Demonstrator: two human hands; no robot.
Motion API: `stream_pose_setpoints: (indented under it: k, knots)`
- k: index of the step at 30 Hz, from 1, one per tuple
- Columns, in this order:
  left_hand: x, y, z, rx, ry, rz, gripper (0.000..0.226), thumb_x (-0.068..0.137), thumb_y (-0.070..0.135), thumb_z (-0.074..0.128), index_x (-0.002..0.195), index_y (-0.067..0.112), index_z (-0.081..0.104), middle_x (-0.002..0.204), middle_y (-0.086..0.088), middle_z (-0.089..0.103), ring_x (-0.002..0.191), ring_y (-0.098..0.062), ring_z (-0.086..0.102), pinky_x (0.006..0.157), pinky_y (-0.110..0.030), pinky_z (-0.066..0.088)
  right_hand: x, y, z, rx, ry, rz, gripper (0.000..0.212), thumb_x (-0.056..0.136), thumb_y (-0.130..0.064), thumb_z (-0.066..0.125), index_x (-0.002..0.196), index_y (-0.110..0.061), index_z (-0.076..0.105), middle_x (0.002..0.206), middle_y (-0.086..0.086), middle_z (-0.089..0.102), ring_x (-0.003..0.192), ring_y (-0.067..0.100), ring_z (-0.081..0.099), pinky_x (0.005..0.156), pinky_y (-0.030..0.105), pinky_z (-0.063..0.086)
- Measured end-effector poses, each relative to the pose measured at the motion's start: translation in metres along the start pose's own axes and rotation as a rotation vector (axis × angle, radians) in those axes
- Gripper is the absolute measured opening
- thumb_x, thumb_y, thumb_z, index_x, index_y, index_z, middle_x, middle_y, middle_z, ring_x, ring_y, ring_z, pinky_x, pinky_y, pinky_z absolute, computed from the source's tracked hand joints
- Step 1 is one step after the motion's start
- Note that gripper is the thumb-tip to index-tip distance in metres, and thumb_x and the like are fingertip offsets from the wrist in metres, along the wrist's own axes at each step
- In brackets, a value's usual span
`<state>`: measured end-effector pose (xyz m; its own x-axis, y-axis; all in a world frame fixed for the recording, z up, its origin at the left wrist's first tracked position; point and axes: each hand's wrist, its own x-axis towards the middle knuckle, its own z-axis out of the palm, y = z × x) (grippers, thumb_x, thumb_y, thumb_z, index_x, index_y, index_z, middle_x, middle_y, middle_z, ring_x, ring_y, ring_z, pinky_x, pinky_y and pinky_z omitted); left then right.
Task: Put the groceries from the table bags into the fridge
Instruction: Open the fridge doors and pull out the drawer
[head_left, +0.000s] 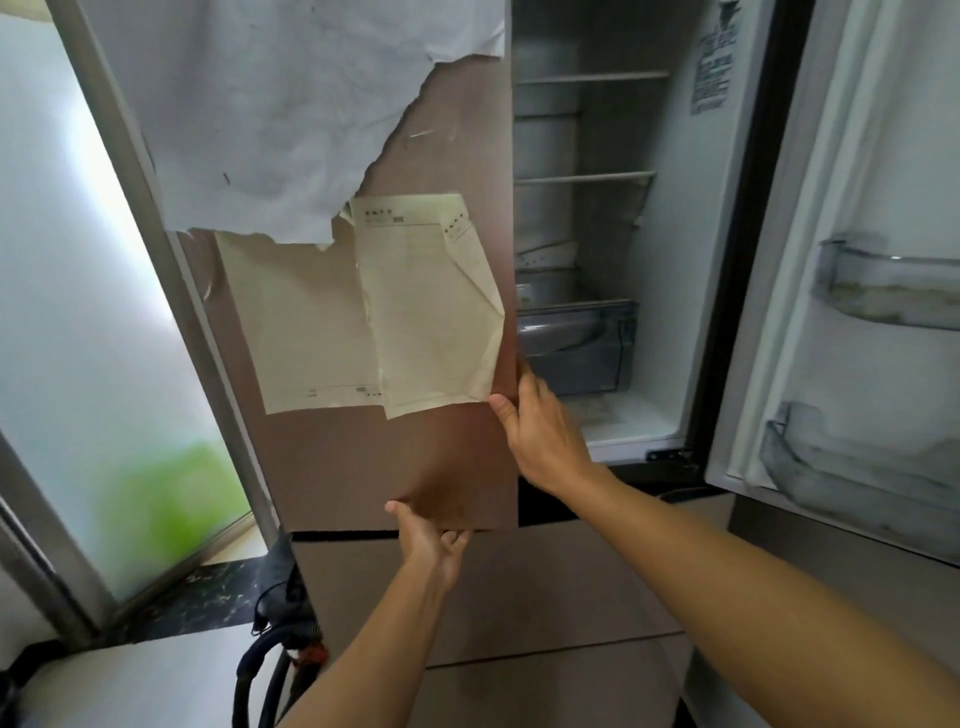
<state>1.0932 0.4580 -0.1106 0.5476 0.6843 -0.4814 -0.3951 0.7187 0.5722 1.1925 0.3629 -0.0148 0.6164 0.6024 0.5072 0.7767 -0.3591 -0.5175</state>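
A tall fridge fills the view. Its right door (852, 260) stands wide open and shows glass shelves (587, 179) and a clear drawer (576, 343) with nothing on them. The brown left door (457, 457) is shut or nearly so. My left hand (431, 540) grips that door's bottom edge, fingers curled under it. My right hand (540, 421) holds the same door's right edge, thumb on the front and fingers behind. No groceries or bags are in view.
Yellowed papers (415, 312) and a torn white sheet (291, 114) are stuck on the left door. Door bins (893, 291) hang in the open right door. A frosted window (78, 312) is at left, with a white counter (130, 680) and dark cables (280, 623) below it.
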Motion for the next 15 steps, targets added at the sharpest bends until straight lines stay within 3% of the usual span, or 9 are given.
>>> stream_pose_setpoints:
  k: [2, 5, 8, 11, 13, 15]
  knots:
    - [-0.008, -0.001, -0.003, 0.042, 0.030, 0.023, 0.070, 0.098, 0.061, 0.017, 0.148, 0.015, 0.031, 0.150, -0.012, 0.038, 0.136, -0.033, 0.039, 0.108, -0.047, 0.035, -0.017, -0.005, -0.002, -0.034, -0.011, -0.023, 0.076, 0.094, -0.060, 0.025, 0.154, -0.020, 0.002, 0.153, 0.008, 0.031, 0.134, 0.026, 0.038, 0.101, 0.045, 0.042]
    - [-0.030, 0.001, -0.019, 0.117, 0.071, 0.035, 0.063, 0.100, 0.057, 0.021, 0.145, 0.016, 0.037, 0.148, -0.012, 0.041, 0.133, -0.032, 0.042, 0.102, -0.047, 0.039, -0.054, -0.017, -0.001, -0.119, 0.061, -0.089, 0.084, 0.089, -0.069, 0.021, 0.153, -0.022, -0.005, 0.149, 0.010, 0.032, 0.128, 0.026, 0.041, 0.091, 0.039, 0.046]
    - [-0.056, 0.008, -0.041, 0.206, 0.038, 0.037, 0.061, 0.100, 0.053, 0.030, 0.146, 0.013, 0.034, 0.147, -0.015, 0.041, 0.130, -0.034, 0.044, 0.107, -0.050, 0.039, -0.079, -0.021, -0.006, -0.115, 0.105, -0.188, 0.083, 0.087, -0.073, 0.020, 0.153, -0.026, 0.004, 0.140, 0.013, 0.038, 0.117, 0.026, 0.049, 0.080, 0.033, 0.045]
    - [-0.081, 0.018, -0.065, 0.240, -0.006, 0.041, 0.062, 0.098, 0.055, 0.035, 0.139, 0.009, 0.041, 0.136, -0.018, 0.051, 0.118, -0.035, 0.053, 0.097, -0.050, 0.046, -0.093, -0.019, -0.019, -0.010, 0.137, -0.306, 0.071, 0.093, -0.068, 0.020, 0.149, -0.024, 0.027, 0.133, 0.008, 0.047, 0.110, 0.022, 0.054, 0.073, 0.028, 0.046]
    - [-0.096, 0.027, -0.080, 0.324, -0.004, 0.102, 0.060, 0.098, 0.057, 0.032, 0.126, 0.008, 0.052, 0.115, -0.018, 0.062, 0.100, -0.030, 0.062, 0.080, -0.043, 0.052, -0.100, -0.018, -0.027, 0.046, 0.176, -0.329, 0.061, 0.096, -0.059, 0.028, 0.143, -0.021, 0.037, 0.130, 0.006, 0.051, 0.108, 0.020, 0.055, 0.073, 0.029, 0.047]
    - [-0.113, 0.037, -0.091, 0.411, 0.040, 0.143, 0.061, 0.098, 0.057, 0.030, 0.107, 0.004, 0.059, 0.083, -0.022, 0.063, 0.068, -0.029, 0.061, 0.062, -0.030, 0.055, -0.104, -0.017, -0.031, 0.062, 0.194, -0.296, 0.054, 0.097, -0.052, 0.032, 0.139, -0.020, 0.042, 0.128, 0.006, 0.053, 0.106, 0.020, 0.056, 0.071, 0.031, 0.048]
